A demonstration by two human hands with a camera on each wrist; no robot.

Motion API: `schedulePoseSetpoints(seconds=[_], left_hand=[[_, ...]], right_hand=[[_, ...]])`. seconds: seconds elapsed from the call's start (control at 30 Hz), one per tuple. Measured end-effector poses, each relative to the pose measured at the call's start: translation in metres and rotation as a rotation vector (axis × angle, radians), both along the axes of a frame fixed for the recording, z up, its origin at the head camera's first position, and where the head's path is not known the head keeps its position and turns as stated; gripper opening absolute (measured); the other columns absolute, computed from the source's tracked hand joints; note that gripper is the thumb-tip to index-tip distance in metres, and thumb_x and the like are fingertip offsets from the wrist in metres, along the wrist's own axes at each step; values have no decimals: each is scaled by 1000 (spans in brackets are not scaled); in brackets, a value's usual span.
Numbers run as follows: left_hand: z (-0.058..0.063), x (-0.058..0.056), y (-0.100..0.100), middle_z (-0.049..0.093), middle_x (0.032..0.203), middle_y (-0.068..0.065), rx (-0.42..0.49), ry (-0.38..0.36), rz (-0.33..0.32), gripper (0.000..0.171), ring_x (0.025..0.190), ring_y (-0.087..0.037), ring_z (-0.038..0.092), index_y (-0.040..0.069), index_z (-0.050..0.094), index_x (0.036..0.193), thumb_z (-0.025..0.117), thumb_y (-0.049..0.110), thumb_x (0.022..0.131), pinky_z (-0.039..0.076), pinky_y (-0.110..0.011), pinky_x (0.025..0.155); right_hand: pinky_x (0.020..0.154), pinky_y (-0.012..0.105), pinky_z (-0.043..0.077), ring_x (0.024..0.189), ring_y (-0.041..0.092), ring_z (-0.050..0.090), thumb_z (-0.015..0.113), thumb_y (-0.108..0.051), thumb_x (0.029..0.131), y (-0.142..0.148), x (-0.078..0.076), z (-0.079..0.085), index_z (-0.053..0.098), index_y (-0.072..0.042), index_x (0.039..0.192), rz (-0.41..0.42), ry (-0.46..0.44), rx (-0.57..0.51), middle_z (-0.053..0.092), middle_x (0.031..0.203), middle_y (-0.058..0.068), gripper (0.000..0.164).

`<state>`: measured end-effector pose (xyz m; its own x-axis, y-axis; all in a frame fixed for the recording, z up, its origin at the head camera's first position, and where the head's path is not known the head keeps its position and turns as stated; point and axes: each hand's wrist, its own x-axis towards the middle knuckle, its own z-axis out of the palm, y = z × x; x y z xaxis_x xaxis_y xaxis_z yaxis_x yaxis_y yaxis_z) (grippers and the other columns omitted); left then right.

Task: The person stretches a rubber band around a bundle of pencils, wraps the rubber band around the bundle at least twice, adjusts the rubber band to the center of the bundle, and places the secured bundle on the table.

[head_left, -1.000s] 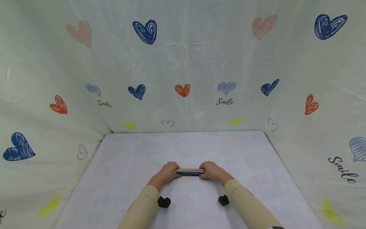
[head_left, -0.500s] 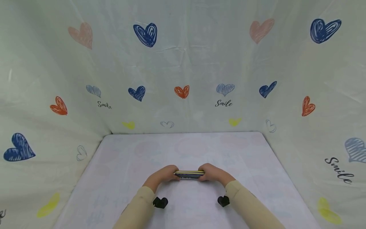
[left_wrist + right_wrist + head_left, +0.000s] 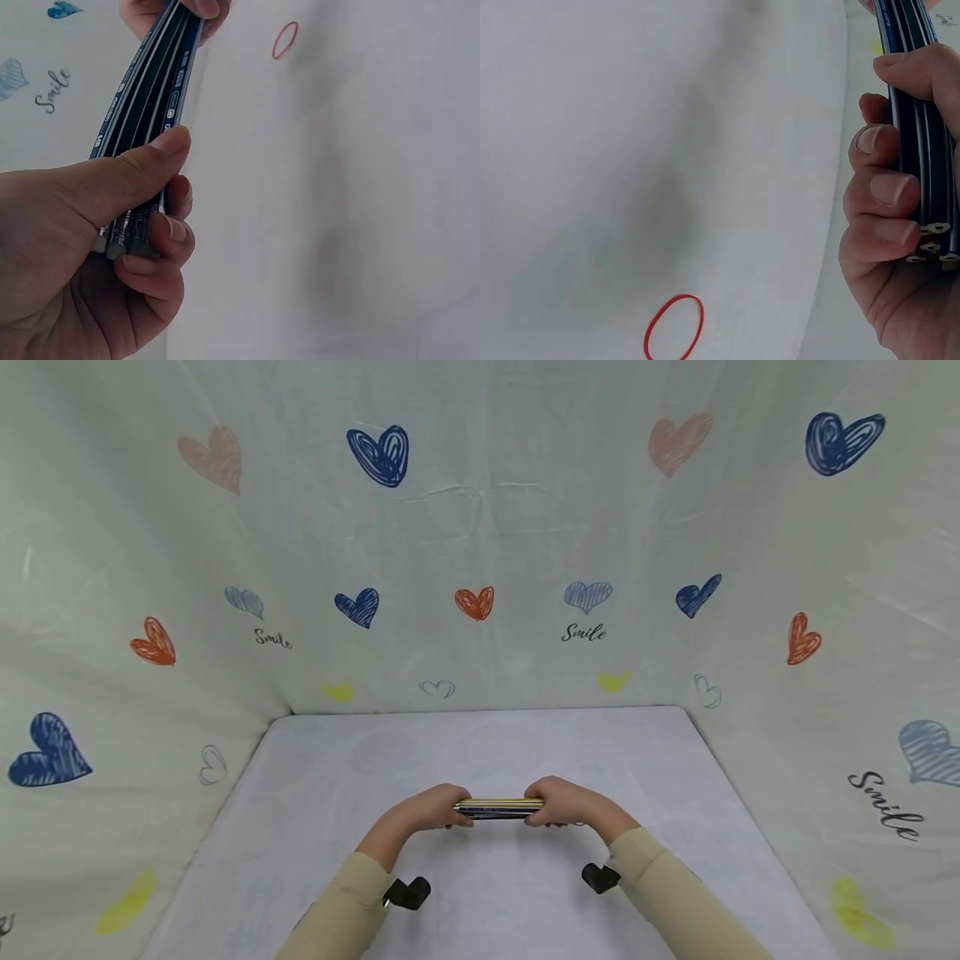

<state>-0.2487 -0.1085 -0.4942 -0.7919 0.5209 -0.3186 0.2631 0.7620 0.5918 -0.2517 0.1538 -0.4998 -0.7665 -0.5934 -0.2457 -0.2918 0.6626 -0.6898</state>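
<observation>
A bundle of dark blue pencils (image 3: 498, 808), some with yellow stripes in the head view, lies level between my two hands. My left hand (image 3: 435, 807) grips its left end; in the left wrist view the thumb presses on top and the fingers curl beneath, near the pencils' (image 3: 142, 120) capped ends. At the other end my right hand (image 3: 564, 802) holds the bundle, fingers wrapped round the pencils (image 3: 922, 165), whose pale scalloped wood shows by the palm. Shadows fall below the bundle. A thin red loop (image 3: 673, 328) lies on the white surface.
The white tabletop (image 3: 480, 893) spreads around both hands, its far edge meeting a pale curtain (image 3: 480, 527) printed with hearts and "Smile". Curtain sides rise at left and right. Black devices (image 3: 407, 893) sit at both wrists.
Both hands keep hold of the pencils. The bundle dips slightly, then rises toward now. Both forearms have spread outward, and the head view has shifted a little.
</observation>
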Motion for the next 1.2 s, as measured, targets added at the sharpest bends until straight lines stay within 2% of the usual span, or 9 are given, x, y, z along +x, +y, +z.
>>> schedulePoseSetpoints(seconds=[0.17, 0.3, 0.53, 0.67, 0.87, 1.1, 1.2], left_hand=[[13, 5, 2, 61, 80, 5, -12, 18, -2, 15, 68, -13, 54, 9, 68, 97, 76, 13, 85, 47, -32, 65], [24, 10, 2, 62, 82, 7, -12, 58, -17, 16, 73, -12, 55, 9, 68, 95, 78, 13, 83, 48, -33, 70], [38, 18, 1, 60, 77, 9, -63, 131, -50, 16, 70, -10, 54, 11, 67, 93, 79, 11, 82, 47, -29, 67], [45, 20, 3, 59, 74, 10, -135, 166, -48, 18, 67, -10, 53, 13, 69, 92, 82, 15, 79, 47, -29, 66], [54, 18, 11, 57, 70, 10, -216, 214, -77, 19, 64, -10, 51, 15, 70, 87, 85, 19, 76, 45, -29, 64], [60, 15, 19, 58, 68, 9, -171, 215, -99, 19, 59, -9, 54, 16, 70, 84, 85, 23, 76, 45, -28, 60], [63, 14, 22, 58, 66, 10, -183, 220, -104, 19, 56, -9, 56, 18, 69, 84, 85, 25, 76, 46, -27, 58]], right_hand=[[44, 26, 38, 50, 10, 45, 72, -13, 80, -1, 8, 15, 69, -12, 93, -12, -5, 45, 59, 70, -3, 13], [43, 26, 36, 47, 11, 42, 72, -12, 79, -3, 15, 29, 69, -11, 99, -9, -48, 68, 61, 75, -1, 19], [39, 24, 33, 41, 11, 39, 70, -11, 80, -6, 23, 49, 68, -12, 93, 14, -97, 65, 53, 56, -1, 13], [40, 24, 31, 43, 10, 37, 70, -11, 81, -8, 24, 59, 68, -13, 91, 28, -98, 77, 50, 55, -3, 11], [42, 25, 33, 46, 10, 39, 71, -11, 82, -13, 25, 67, 67, -12, 89, 41, -92, 97, 49, 56, -3, 8], [43, 24, 34, 45, 10, 40, 72, -11, 81, -18, 26, 70, 66, -10, 82, 26, -60, 52, 50, 55, -3, 6], [43, 25, 34, 45, 11, 41, 73, -12, 82, -19, 27, 71, 66, -9, 81, 5, -58, 41, 50, 55, -2, 8]])
